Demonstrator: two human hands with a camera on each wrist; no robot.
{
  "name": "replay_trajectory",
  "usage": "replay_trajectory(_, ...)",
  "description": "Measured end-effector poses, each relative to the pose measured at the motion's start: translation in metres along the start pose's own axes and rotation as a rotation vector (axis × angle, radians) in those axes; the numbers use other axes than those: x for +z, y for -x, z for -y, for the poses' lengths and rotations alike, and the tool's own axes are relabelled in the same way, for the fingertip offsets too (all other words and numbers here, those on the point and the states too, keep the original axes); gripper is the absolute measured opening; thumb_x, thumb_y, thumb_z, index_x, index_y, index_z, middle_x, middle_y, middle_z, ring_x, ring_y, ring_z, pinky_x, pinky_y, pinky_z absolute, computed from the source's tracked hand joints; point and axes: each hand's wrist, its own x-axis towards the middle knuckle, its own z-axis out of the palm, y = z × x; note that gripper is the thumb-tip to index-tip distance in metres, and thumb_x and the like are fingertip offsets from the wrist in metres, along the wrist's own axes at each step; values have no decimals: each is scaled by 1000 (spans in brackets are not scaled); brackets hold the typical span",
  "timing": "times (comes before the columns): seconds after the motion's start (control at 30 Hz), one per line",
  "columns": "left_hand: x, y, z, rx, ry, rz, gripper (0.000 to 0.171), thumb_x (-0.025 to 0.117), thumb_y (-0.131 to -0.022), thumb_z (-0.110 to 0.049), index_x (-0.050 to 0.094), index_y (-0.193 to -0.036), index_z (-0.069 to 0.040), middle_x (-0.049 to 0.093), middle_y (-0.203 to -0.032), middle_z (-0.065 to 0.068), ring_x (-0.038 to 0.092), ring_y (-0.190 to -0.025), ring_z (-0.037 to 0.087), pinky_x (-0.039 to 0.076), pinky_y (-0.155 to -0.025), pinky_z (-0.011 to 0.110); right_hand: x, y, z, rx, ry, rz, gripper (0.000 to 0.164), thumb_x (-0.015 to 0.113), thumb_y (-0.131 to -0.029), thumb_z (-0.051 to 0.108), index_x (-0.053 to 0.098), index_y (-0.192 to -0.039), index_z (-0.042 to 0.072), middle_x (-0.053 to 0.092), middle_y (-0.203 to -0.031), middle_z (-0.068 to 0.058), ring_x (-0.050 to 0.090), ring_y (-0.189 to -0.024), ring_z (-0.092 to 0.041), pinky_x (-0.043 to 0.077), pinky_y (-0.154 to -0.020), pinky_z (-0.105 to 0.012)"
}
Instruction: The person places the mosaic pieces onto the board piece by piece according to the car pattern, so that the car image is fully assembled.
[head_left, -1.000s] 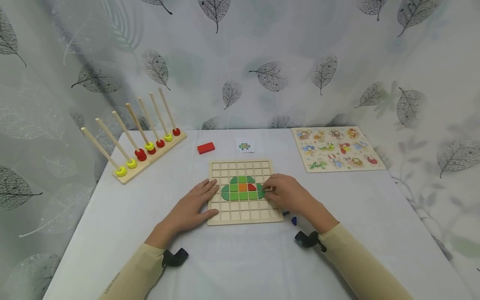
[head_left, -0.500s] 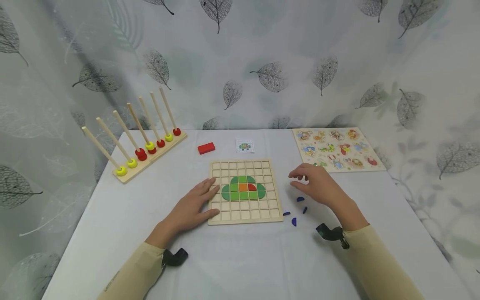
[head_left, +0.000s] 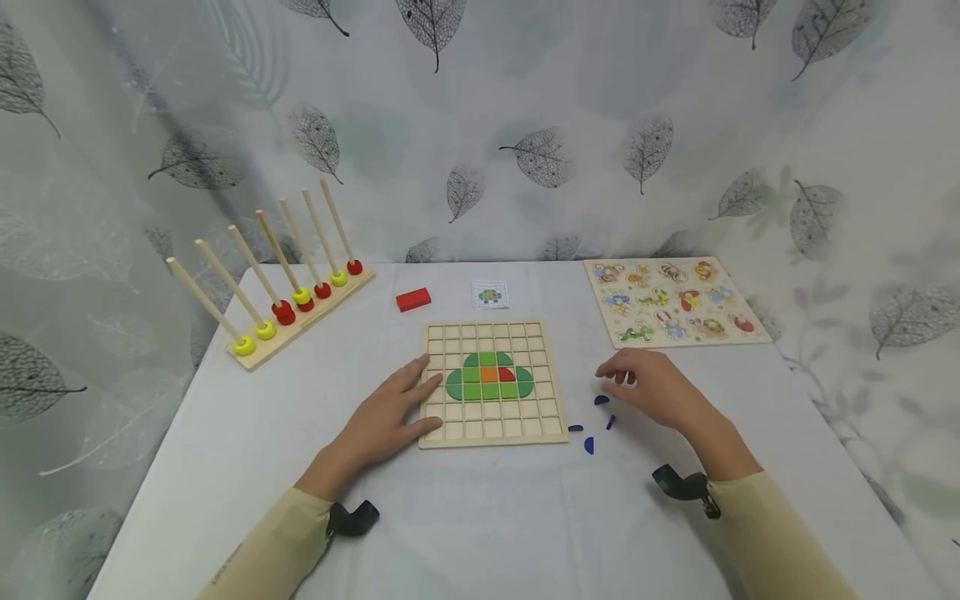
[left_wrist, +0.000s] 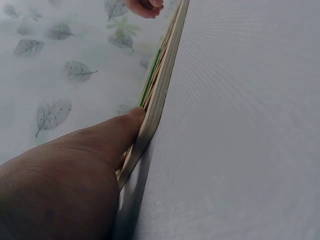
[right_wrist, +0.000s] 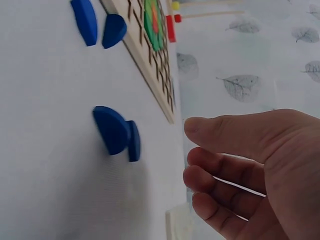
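A wooden grid board (head_left: 491,425) lies in the middle of the head view. In its cells is a figure of light green squares (head_left: 490,391), dark green rounded pieces, an orange square (head_left: 489,374) and a red rounded piece (head_left: 506,374). My left hand (head_left: 382,412) rests on the board's left edge, fingers spread; in the left wrist view its thumb (left_wrist: 131,122) lies along the rim. To the right of the board, my right hand (head_left: 656,387) is above the table with loosely curled fingers and nothing in them. Several blue half-round pieces (right_wrist: 111,131) lie below and beside it.
A small pattern card (head_left: 490,294) and a red block (head_left: 413,300) lie behind the board. At the back left stands a peg rack (head_left: 300,321) with red and yellow beads. An insect picture puzzle (head_left: 671,304) lies at the back right.
My right hand has left the board's right side, where it touched the dark green piece, and moved right over the blue pieces. The left hand has stayed on the board's edge.
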Motion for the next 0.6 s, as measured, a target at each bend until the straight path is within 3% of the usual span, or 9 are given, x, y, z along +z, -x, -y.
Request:
replay_trajectory(0.13, 0, -1, -3, -15, -8, -2, 79, 74, -101, -51, 46, -167, -16, 23, -179, 8, 22, -164, 30, 29, -128, 53, 6, 4, -3, 33, -30, 53, 18, 84, -94, 10, 83, -112, 10, 70, -95, 7, 61, -88, -17, 56, -80, -40)
replay_trajectory(0.6, -1, -2, -5, -28, -11, 1, 77, 74, -102, -50, 47, -166, -17, 26, -179, 7, 23, -164, 29, 29, -128, 52, 20, 5, -8, 73, -53, 87, 17, 85, -92, 6, 82, -109, 9, 71, -98, 4, 64, -88, -15, 58, -82, -40)
